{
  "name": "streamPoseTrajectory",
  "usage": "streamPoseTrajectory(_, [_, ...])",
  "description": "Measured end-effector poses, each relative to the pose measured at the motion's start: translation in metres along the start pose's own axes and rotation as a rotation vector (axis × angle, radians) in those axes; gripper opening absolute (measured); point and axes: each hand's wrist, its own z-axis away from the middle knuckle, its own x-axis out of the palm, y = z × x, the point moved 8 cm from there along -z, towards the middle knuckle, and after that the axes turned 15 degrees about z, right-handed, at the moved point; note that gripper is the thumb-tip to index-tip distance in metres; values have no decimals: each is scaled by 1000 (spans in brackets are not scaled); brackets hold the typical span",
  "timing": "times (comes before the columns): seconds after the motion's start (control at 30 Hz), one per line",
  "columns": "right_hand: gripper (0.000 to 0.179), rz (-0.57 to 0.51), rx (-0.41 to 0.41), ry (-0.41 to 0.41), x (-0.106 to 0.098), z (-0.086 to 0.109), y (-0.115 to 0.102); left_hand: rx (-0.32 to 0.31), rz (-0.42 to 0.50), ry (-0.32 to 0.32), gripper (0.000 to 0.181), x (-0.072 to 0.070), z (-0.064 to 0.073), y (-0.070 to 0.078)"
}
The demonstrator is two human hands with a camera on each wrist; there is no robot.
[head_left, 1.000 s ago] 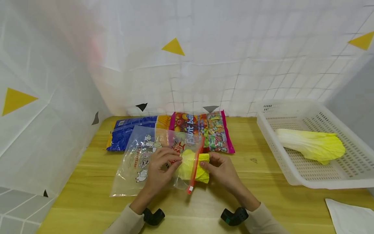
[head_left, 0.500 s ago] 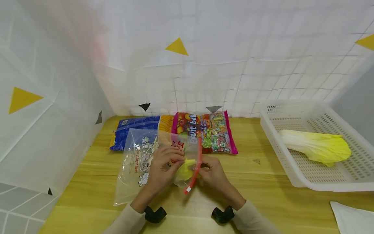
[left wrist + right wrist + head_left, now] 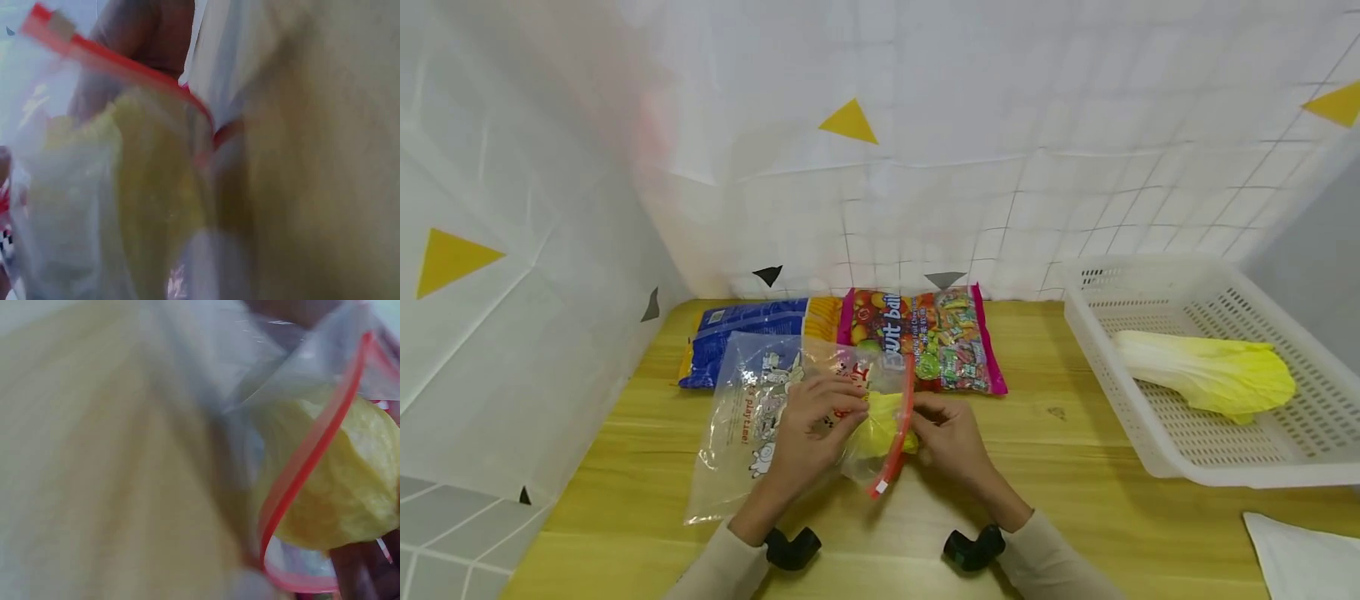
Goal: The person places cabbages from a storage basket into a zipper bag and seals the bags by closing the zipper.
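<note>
A clear slider zip bag (image 3: 747,417) with cartoon animals and a red zip edge (image 3: 901,433) lies tilted over the table. My left hand (image 3: 817,421) pinches the bag's film near its mouth. A yellow cabbage leaf (image 3: 880,425) sits mostly inside, its end poking past the red edge. At that opening my right hand (image 3: 951,437) holds the leaf, its fingertips partly hidden by bag and leaf. The right wrist view shows the crinkled leaf (image 3: 356,481) within the open mouth, fingers (image 3: 362,569) beneath it. In the left wrist view, the bag's red edge (image 3: 125,65) is blurred.
Behind the bag lie a blue packet (image 3: 741,329) and a pink-edged fruit candy packet (image 3: 951,342). A white perforated basket (image 3: 1105,367) at right carries another cabbage leaf (image 3: 1210,375). White sheet-like material (image 3: 1300,550) lies at the lower right; white curtains stand behind the table.
My right hand has moved left with the leaf, pushing it deeper into the bag, then eased back slightly. The left hand keeps its pinch on the film.
</note>
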Motion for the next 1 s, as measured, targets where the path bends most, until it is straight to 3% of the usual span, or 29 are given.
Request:
streamPoseTrajectory(0.13, [19,-109,-63,10,-3,-3,-7,50,-128,-63,17,-2,-8,13])
streamPoseTrajectory(0.23, [19,-84,-134,-51,3,-4,-14,75,-183,-104,16,-3,-12,20])
streamPoseTrajectory(0.37, [18,0,-195,-142,18,-3,-20,59,-125,-139,17,-3,-15,21])
streamPoseTrajectory(0.5, [16,42,-190,-186,28,1,-17,33,-58,-137,19,-3,-13,17])
streamPoseTrajectory(0.57, [15,53,-179,-155,27,1,-15,30,-43,-114,20,-5,-13,16])
streamPoseTrajectory(0.67, [15,47,-111,-44,18,0,-12,42,-39,-80,21,-9,-15,18])
streamPoseTrajectory(0.8, [15,-5,-54,71,9,0,-15,69,-47,-80,21,-8,-16,21])
streamPoseTrajectory(0.87, [12,4,-119,42,15,2,-22,77,-47,-95,21,-6,-15,21])
streamPoseTrajectory(1.0, [6,29,-229,-119,36,9,-28,86,-47,-123,19,0,-11,20])
